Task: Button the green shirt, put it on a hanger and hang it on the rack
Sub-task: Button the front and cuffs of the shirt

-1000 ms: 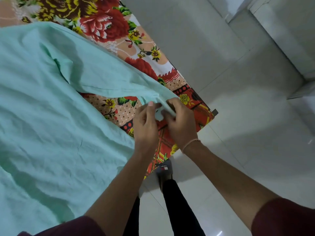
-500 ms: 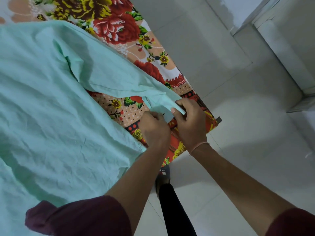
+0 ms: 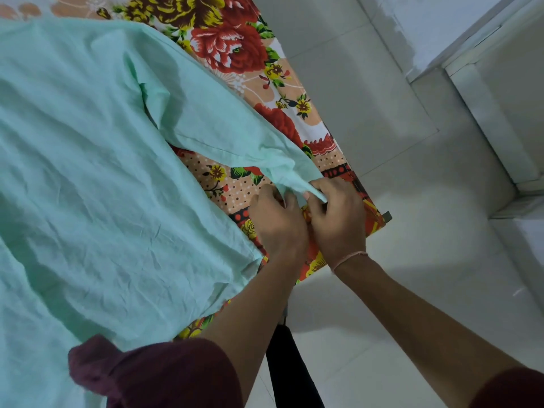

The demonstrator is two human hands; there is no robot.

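**At the bed's corner, both hands on the cuff**

On the floral sheet [image 3: 235,48] the green shirt [image 3: 97,172] lies spread flat, its sleeve [image 3: 223,131] stretched toward the corner. The left hand [image 3: 276,222] and right hand [image 3: 338,222] meet at the sleeve's end, knuckles nearly touching, each pinching the cuff [image 3: 306,191] between thumb and fingers. A thread band [image 3: 350,259] circles the right wrist.

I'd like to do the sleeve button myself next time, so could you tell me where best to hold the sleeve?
Pinch the cuff end of the sleeve, from the bed's near edge, as both hands do: left hand, right hand. It lies flat, pointing there.
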